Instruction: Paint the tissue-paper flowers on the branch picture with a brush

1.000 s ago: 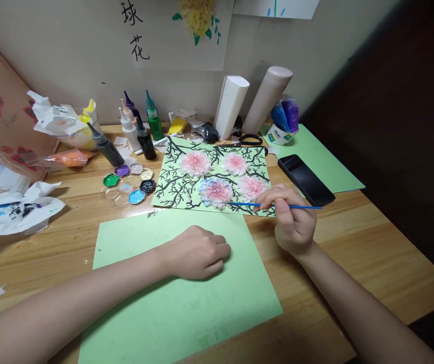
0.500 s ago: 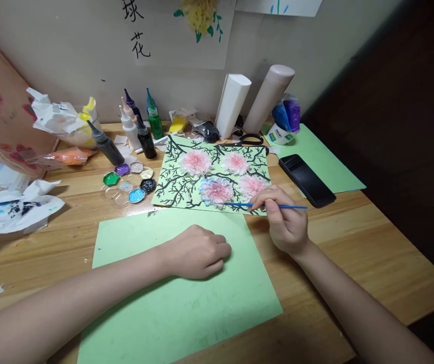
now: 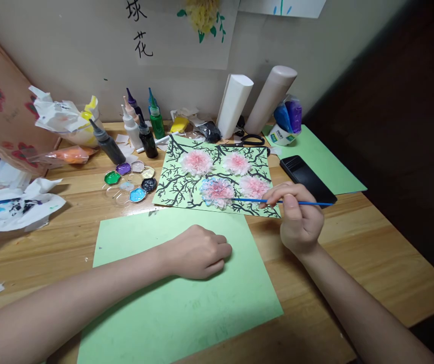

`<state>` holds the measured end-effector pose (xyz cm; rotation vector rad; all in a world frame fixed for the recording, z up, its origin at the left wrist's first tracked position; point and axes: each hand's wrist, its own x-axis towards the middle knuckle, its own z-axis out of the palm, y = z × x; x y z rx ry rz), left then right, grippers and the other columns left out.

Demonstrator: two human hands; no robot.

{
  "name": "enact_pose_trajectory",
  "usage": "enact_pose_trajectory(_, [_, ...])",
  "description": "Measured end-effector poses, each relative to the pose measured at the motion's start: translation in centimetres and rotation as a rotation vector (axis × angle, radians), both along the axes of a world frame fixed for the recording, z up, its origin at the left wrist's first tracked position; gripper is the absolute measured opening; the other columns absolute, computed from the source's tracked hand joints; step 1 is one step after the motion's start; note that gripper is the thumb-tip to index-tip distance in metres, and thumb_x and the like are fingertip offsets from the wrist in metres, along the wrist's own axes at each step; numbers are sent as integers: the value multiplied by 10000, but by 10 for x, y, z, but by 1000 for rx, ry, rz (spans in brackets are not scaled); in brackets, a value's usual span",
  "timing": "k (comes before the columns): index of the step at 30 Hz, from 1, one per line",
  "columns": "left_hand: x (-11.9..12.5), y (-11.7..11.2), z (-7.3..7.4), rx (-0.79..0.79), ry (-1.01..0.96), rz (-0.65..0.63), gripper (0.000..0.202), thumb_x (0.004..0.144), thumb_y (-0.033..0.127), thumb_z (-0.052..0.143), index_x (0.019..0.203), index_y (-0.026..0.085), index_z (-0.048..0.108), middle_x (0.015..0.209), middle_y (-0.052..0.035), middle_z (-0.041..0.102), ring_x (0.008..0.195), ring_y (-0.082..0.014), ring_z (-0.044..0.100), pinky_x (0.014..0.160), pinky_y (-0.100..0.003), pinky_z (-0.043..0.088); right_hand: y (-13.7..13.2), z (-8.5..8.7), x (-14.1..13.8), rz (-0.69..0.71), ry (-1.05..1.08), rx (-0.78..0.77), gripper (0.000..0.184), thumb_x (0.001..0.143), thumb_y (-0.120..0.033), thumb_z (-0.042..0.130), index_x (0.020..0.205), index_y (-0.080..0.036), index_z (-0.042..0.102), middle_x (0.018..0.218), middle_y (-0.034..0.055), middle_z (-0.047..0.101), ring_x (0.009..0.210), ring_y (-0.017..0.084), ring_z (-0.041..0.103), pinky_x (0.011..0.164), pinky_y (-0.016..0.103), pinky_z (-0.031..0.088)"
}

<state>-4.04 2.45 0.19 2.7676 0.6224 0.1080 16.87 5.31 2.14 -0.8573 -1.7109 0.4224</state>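
Note:
My right hand point(image 3: 300, 217) pinches a thin blue paintbrush point(image 3: 281, 201), held level, with its tip at the right edge of a blue-tinged pink paper flower point(image 3: 215, 191). That flower is one of several on a green sheet painted with black branches point(image 3: 179, 187). My left hand point(image 3: 197, 251) rests curled on a plain light green sheet point(image 3: 179, 303) nearer to me, with nothing visible in it.
A clear paint palette point(image 3: 129, 183) and several paint bottles point(image 3: 146, 136) stand left of the artwork. A black phone point(image 3: 305, 177) lies on another green sheet point(image 3: 326, 167) at right. Scissors point(image 3: 249, 140), two rolls point(image 3: 252, 101), crumpled paper point(image 3: 12, 207) and the wall ring the wooden table point(image 3: 372, 253).
My right hand drew the brush left along the flower, then back right by about the same distance. My left hand stayed still on the plain sheet.

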Motion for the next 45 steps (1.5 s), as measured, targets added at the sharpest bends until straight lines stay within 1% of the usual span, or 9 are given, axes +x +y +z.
enact_pose_trajectory(5, [0, 0, 0, -6, 2, 1, 112, 822, 197, 433, 723, 196, 487, 737, -8, 610, 581, -144, 556, 482, -291, 346, 0, 1, 0, 5, -92, -45, 272, 933, -243, 376, 747, -211, 572, 681, 29, 590, 674, 173, 566, 644, 345, 430])
enact_pose_trajectory(14, [0, 0, 0, -1, 7, 0, 117, 823, 197, 429, 726, 197, 495, 735, -3, 609, 569, -139, 538, 486, -289, 330, 1, 1, 1, 7, -118, -56, 269, 933, -233, 371, 747, -213, 565, 690, 25, 581, 664, 166, 554, 631, 342, 428])
enact_pose_trajectory(19, [0, 0, 0, -5, 15, 0, 112, 819, 203, 433, 731, 199, 501, 743, -1, 610, 567, -139, 527, 484, -290, 316, 0, 1, 1, 13, -22, -66, 238, 935, -235, 367, 812, -226, 571, 692, 23, 579, 657, 169, 569, 601, 331, 437])
enact_pose_trajectory(24, [0, 1, 0, -4, 11, -1, 106, 818, 202, 435, 734, 199, 499, 742, 1, 608, 562, -138, 523, 485, -296, 314, 0, 1, 1, -6, -146, -77, 216, 929, -210, 380, 826, -216, 570, 738, 28, 590, 708, 168, 574, 658, 331, 448])
enact_pose_trajectory(28, [0, 1, 0, -4, 8, -3, 106, 818, 201, 431, 733, 197, 495, 741, 2, 606, 565, -136, 523, 483, -292, 301, 0, 1, 0, 8, -80, -36, 234, 933, -212, 358, 823, -217, 564, 739, 30, 583, 720, 173, 578, 673, 337, 452])
enact_pose_trajectory(32, [-1, 0, 0, -8, 2, 0, 108, 818, 195, 426, 732, 198, 491, 741, 6, 604, 565, -133, 519, 487, -290, 300, 0, 1, 1, 6, -165, -60, 221, 928, -200, 369, 823, -209, 563, 767, 31, 587, 732, 169, 566, 690, 339, 439])
enact_pose_trajectory(37, [0, 1, -1, -8, 3, -1, 109, 817, 199, 429, 726, 201, 489, 735, 13, 596, 565, -133, 515, 488, -298, 305, 0, 1, 1, 21, -100, -55, 221, 925, -187, 361, 825, -205, 557, 774, 29, 579, 746, 168, 576, 702, 338, 445])
enact_pose_trajectory(41, [1, 1, 0, 0, -4, 1, 107, 817, 200, 432, 728, 202, 492, 734, 15, 596, 563, -134, 515, 488, -303, 306, 1, 1, 1, 38, -200, -80, 196, 914, -168, 377, 836, -202, 553, 785, 31, 579, 772, 172, 565, 711, 338, 433])
enact_pose_trajectory(45, [0, 1, 0, -4, -3, 6, 107, 814, 197, 440, 721, 202, 493, 732, 15, 598, 556, -133, 511, 483, -304, 302, 1, 1, 1, 38, -172, -39, 196, 910, -150, 372, 839, -202, 546, 796, 32, 590, 772, 167, 559, 721, 340, 429])
